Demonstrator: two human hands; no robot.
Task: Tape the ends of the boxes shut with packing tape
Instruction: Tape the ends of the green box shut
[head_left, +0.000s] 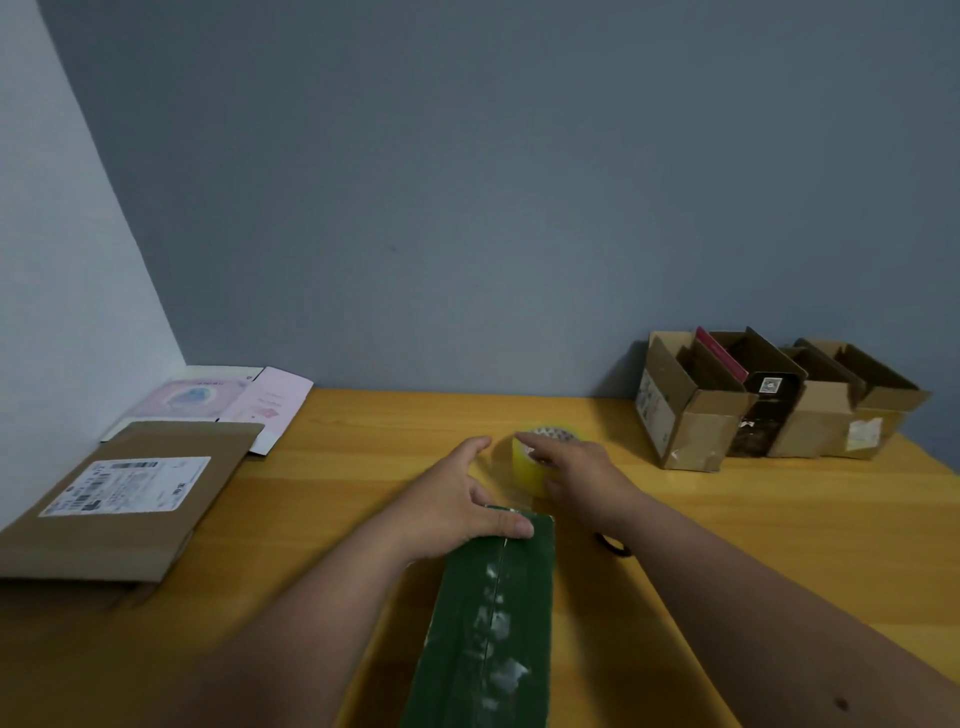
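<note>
Both hands: left (457, 499) grip loose on green box (488, 623), right (582, 470) clasping tape roll (530, 462).

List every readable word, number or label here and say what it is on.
None can be read.
Shipping label on the flat brown box: print and barcodes blurred.
Pink card: text too faint.
Code sticker on the dark box: too small.
Labels on the open cartons: blurred.
</note>
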